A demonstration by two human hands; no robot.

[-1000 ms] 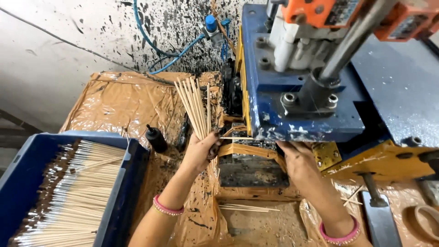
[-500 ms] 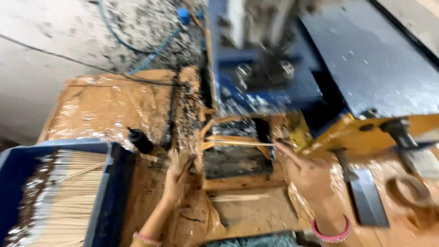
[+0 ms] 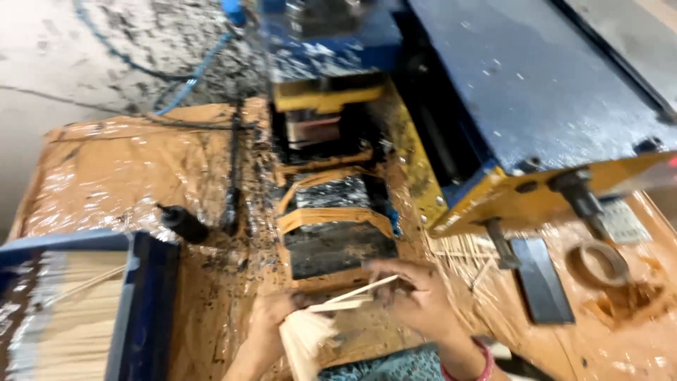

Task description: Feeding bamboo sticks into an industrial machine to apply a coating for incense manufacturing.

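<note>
Left hand (image 3: 271, 321) keeps a closed grip on one fanned bundle of pale sticks (image 3: 310, 339) at the counter's (image 3: 106, 183) near edge; right hand (image 3: 416, 296) pinches the bundle's top. Blue bin (image 3: 144, 296) lies left, machine (image 3: 493, 92) ahead.

Both hands are bare, with no gloves or rings that can be made out in the blurred view. The right hand (image 3: 412, 300) wears a pink bangle at the wrist. The left hand (image 3: 271, 324) shows a bare forearm, sleeveless as far as visible. Teal patterned cloth with dark print lies between the forearms at the frame's bottom.
</note>
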